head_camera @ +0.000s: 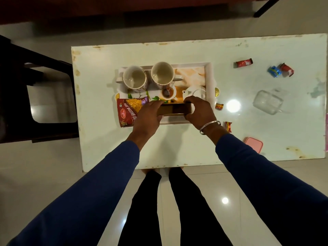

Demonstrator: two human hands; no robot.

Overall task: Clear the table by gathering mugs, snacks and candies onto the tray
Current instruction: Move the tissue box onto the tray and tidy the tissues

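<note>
1. Your left hand [148, 116] and right hand [197, 110] each grip one end of a flat brown rectangular packet [174, 109], which sits between them over the near edge of the tray [210, 75].
2. The packet looks glossy and dark; you cannot read what it holds.
3. Just left of your left hand, a red crinkly Bhujia Sev snack bag [128, 108] lies on the tray's near left corner.
4. The tray is white-rimmed with a printed picture; two empty pale mugs [134, 77] [162, 72] stand side by side at its far left.
5. Wrapped candies remain on the glossy white table [177, 148]: a red one [244, 63], a blue one [274, 71], another red [287, 69], and small ones [219, 106] [228, 126] near your right wrist.
6. A clear plastic container [268, 102] and a pink lid [253, 144] lie apart to the right.
</note>
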